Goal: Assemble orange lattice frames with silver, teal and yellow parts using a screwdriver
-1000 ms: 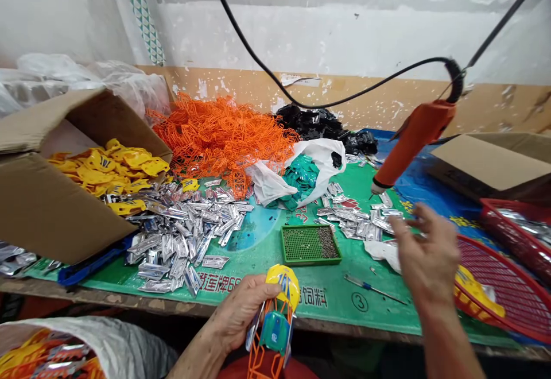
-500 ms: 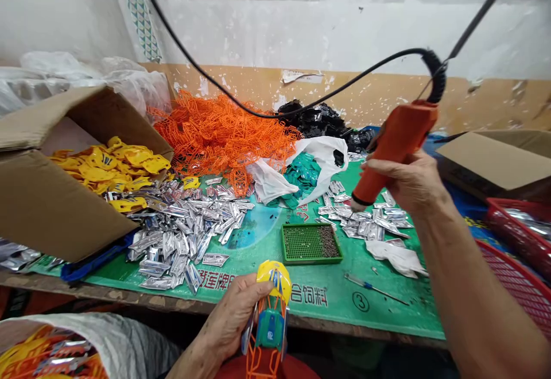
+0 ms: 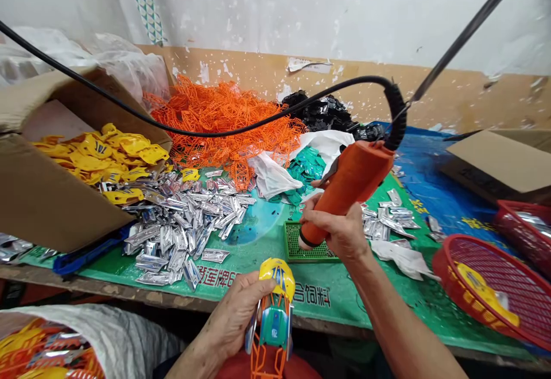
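My left hand [image 3: 236, 310] is closed around a toy car body [image 3: 274, 324], low at the table's front edge. It has a yellow nose piece, an orange lattice frame, a green middle part and silvery side pieces. An orange electric screwdriver [image 3: 346, 189], hung from a cord, is gripped in my right hand [image 3: 338, 227], its tip pointing down and left. That tip is over the green screw tray [image 3: 297, 257], whose right part the hand hides. I cannot make out whether a screw is on the tip.
Silvery parts [image 3: 176, 224] lie in a pile at left beside a cardboard box [image 3: 55, 207] of yellow parts. Orange frames [image 3: 228, 109] and black parts [image 3: 327, 112] are heaped behind. A red basket [image 3: 447, 264] stands at right; a white sack [image 3: 133, 339] is at lower left.
My right hand has brought the screwdriver left and down, to over the screw tray. The left hand still holds the toy car body. The view has shifted, showing more of the red basket.
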{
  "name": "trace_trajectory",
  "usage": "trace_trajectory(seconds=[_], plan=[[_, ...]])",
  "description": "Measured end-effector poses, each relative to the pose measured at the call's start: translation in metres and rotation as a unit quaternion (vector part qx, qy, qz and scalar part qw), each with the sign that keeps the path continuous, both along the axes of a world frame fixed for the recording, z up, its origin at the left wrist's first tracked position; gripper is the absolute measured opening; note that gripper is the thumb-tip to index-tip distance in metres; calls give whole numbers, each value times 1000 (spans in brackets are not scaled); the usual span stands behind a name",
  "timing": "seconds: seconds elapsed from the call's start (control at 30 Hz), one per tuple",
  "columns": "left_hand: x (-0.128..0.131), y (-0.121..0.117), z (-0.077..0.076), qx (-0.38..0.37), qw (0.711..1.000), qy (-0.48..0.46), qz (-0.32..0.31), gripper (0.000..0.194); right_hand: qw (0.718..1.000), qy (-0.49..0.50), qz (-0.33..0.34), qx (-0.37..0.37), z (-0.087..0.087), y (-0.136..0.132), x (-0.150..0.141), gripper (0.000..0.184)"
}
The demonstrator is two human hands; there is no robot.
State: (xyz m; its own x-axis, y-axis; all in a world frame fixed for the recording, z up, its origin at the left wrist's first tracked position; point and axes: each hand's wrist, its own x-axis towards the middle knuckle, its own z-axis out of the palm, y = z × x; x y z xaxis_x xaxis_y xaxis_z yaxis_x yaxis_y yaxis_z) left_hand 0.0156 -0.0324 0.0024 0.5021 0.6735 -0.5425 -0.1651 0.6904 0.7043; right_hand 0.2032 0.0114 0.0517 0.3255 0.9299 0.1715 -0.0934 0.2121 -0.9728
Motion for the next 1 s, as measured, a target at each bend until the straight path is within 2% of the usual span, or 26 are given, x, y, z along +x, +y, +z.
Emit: trace_trajectory(seconds=[0.17, 0.37, 1.0], plan=[[2, 1, 4, -5, 1000, -4, 1, 32, 999, -8, -30, 12, -14, 4, -11, 15], [2, 2, 2, -16, 1000, 6, 2, 35, 997, 4, -71, 21, -26, 7, -13, 14], [4, 2, 4, -21, 1000, -5, 9, 32, 997, -5, -69, 37, -31, 8, -15, 12]])
